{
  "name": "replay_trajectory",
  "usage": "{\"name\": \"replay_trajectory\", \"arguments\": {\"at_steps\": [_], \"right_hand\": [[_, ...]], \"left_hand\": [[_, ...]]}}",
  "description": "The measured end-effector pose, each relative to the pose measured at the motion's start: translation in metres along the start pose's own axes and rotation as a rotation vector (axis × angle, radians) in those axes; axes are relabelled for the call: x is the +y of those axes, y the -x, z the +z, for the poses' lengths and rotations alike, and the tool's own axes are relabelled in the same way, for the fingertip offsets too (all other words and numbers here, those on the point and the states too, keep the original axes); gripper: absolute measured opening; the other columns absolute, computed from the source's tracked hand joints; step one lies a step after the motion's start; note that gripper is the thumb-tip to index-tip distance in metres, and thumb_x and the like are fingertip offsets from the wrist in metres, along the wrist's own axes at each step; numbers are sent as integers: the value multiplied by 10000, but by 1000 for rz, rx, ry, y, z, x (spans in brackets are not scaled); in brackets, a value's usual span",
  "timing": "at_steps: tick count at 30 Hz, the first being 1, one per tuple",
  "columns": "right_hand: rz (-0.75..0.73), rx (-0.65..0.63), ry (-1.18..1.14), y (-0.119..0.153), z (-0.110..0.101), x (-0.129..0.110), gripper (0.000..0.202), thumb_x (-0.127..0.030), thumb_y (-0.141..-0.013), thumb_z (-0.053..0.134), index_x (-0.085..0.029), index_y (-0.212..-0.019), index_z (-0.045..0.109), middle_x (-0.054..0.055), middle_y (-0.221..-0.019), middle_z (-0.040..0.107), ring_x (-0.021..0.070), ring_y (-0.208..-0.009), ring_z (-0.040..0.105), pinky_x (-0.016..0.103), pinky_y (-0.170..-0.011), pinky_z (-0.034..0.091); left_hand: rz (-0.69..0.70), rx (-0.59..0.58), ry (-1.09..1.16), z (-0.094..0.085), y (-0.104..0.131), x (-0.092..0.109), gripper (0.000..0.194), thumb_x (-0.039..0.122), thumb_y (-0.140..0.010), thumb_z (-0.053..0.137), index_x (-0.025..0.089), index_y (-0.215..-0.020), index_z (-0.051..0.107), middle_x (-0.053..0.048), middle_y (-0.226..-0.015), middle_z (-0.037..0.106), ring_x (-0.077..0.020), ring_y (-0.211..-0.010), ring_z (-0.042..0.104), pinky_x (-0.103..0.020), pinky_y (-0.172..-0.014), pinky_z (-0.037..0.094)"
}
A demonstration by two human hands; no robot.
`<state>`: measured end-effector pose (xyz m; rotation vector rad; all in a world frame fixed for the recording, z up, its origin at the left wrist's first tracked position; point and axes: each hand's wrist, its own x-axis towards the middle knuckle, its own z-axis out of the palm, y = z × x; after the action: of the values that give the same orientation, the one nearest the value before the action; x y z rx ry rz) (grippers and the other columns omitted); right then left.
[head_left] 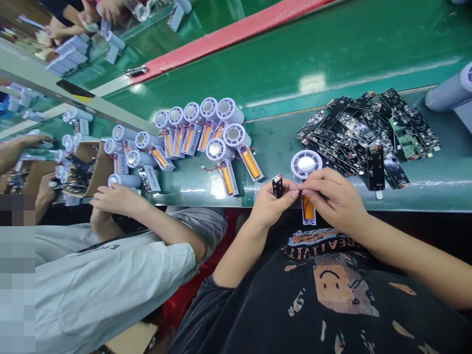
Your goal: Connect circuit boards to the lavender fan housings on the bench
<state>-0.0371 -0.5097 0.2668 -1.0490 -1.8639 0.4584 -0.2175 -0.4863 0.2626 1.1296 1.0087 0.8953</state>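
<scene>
My left hand is closed on a small black circuit board, which sticks up between its fingers. Fingertips of my right hand pinch together right beside my left fingertips; what lies between them is too small to make out. Under both hands, a lavender handheld fan lies at the bench's front edge with its round head away from me. An orange battery shows in its opened handle, partly covered by my right hand.
A heap of black circuit boards lies to the right. Several opened fans stand to the left. A co-worker's hand is further left, near a cardboard box. A large lavender fan body sits at the right edge.
</scene>
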Motion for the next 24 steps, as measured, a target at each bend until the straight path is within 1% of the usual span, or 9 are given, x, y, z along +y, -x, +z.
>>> {"name": "replay_trajectory", "arguments": {"at_steps": [5, 8, 11, 14, 17, 19, 21, 23, 24], "right_hand": [[-29, -5, 59, -3, -2, -1, 115, -175, -963, 623, -215, -978, 729, 45, -904, 702, 179, -820, 655, 331, -731, 521], [-28, 26, 140, 0, 0, 0, 89, -223, -964, 651, -238, -960, 738, 39, -901, 723, 190, -811, 655, 356, -716, 493], [-41, 75, 189, 3, 3, 1, 103, -214, -965, 643, -257, -941, 734, 28, -902, 736, 192, -808, 659, 368, -712, 469], [-73, 116, 170, 3, 5, 3, 106, -184, -952, 646, -261, -944, 718, 23, -902, 729, 189, -812, 658, 363, -706, 466], [-49, 95, 159, 1, 6, 3, 100, -198, -955, 639, -257, -924, 714, 26, -898, 718, 189, -813, 652, 366, -716, 465], [-34, 69, 173, -1, 6, 3, 118, -230, -964, 627, -257, -899, 721, 23, -880, 713, 191, -808, 644, 375, -719, 449], [-38, 66, 197, -2, 7, 3, 142, -253, -970, 616, -255, -874, 720, 17, -841, 704, 192, -792, 632, 382, -717, 426], [-53, 81, 221, -2, 8, 3, 156, -259, -969, 613, -252, -844, 706, 8, -796, 689, 188, -766, 618, 382, -714, 408], [-63, 89, 230, -2, 8, 3, 159, -255, -966, 614, -250, -830, 695, 4, -781, 683, 185, -757, 612, 382, -716, 403]], "left_hand": [[-13, -11, 55, 0, 0, 0, 451, 577, -680, 868, 172, -737, 678, 50, -617, 564, -71, -575, 485, -234, -610, 450], [-33, -14, 79, 1, -2, -1, 471, 591, -673, 867, 171, -729, 661, 55, -609, 546, -71, -581, 486, -232, -614, 450], [-40, -20, 57, 1, -1, -3, 485, 611, -697, 843, 171, -748, 647, 47, -638, 548, -72, -587, 474, -225, -590, 437], [4, -42, 92, -1, 4, -6, 499, 645, -747, 791, 187, -888, 651, 50, -699, 548, -47, -526, 393, -200, -497, 366], [59, -68, 135, -3, 14, -9, 549, 703, -851, 646, 245, -1152, 618, 48, -750, 568, -44, -466, 350, -199, -423, 305], [100, -60, 47, -4, 21, -9, 538, 679, -922, 567, 269, -1271, 580, 39, -772, 590, -58, -476, 419, -211, -446, 370], [136, -32, -83, -5, 26, -10, 493, 618, -968, 542, 261, -1307, 573, 25, -825, 621, -68, -533, 524, -236, -555, 483], [145, -3, -175, -5, 30, -11, 454, 565, -1002, 516, 243, -1319, 564, 15, -871, 643, -74, -575, 592, -256, -644, 536], [142, 6, -208, -5, 31, -12, 448, 546, -1014, 505, 240, -1337, 543, 13, -879, 653, -78, -581, 611, -258, -653, 545]]}}
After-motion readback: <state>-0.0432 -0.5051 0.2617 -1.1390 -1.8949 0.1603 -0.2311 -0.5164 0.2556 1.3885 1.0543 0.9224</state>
